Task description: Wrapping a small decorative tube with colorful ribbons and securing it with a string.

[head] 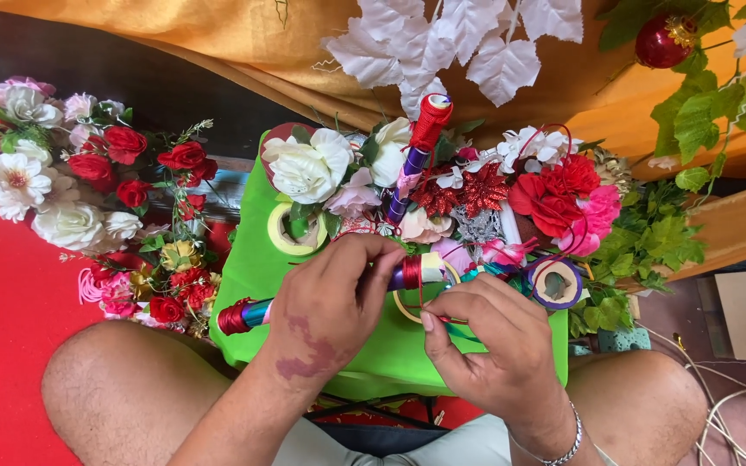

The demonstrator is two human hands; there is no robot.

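My left hand (330, 302) grips a shiny stick (256, 312) wrapped in blue, purple and red ribbon, held level over a green stool (252, 267). My right hand (489, 341) pinches a thin red ribbon (425, 298) at the stick's cream-banded end, close to my left fingertips. A silver bracelet sits on my right wrist. A second wrapped stick (420, 142) with a red top stands among artificial flowers (312, 168) just behind my hands.
Tape rolls lie on the stool: a yellow-green one (280, 235) and a purple one (554, 283). Red and white flower bunches (71, 185) rest on a red mat at left. White leaves (468, 43) and green foliage (675, 233) hang at right. White cord (736, 414) lies by my right knee.
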